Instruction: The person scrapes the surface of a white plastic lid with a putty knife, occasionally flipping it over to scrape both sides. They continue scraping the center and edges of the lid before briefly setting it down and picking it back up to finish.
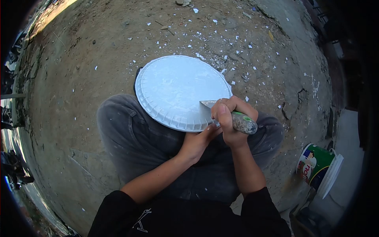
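A round white bucket lid point(177, 89) with a ribbed rim is tilted across my lap, its face smeared with a dull whitish layer. My left hand point(199, 142) grips the lid's near edge from below; most of its fingers are hidden behind the rim and my other hand. In my right hand point(235, 116) is a putty knife point(244, 123) with a worn, paint-spattered grey and green handle, the fingers wrapped round it. Its metal blade points left and lies against or just over the right side of the lid; contact cannot be made out exactly.
White flakes point(215, 21) lie scattered over the bare, cracked ground point(79, 79), thickest beyond the lid. To the right, a green and white paint bucket point(314, 164) rests tipped, a white lid point(331, 177) on its end. Parked motorbikes point(15, 173) stand at the far left.
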Demonstrator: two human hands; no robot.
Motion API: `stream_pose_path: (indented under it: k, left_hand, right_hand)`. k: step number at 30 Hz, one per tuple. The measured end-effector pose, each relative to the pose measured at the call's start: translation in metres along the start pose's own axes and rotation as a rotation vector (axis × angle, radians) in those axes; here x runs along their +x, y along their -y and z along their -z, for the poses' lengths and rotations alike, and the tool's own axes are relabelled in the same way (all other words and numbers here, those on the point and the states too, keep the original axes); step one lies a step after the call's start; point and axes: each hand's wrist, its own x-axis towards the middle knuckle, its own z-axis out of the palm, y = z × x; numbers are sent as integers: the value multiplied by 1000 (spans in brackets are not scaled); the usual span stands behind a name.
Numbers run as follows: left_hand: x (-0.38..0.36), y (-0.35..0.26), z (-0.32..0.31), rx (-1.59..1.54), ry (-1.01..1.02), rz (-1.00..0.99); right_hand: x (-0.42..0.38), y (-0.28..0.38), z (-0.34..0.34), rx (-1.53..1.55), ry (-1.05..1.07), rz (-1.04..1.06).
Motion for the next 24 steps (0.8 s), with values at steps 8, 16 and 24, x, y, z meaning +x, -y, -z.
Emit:
stream_pose_path:
  k: [8, 16, 24]
  left_hand:
    - [2, -1, 2, -49, -7, 29]
    - [-29, -4, -9, -184, 28, 146]
    - [-173, -125, 63, 1198, 311, 499]
  right_hand:
    - [5, 1, 5, 58, -15, -88]
    - [14, -3, 17, 444, -52, -183]
    - [15, -6, 24, 421, -54, -242]
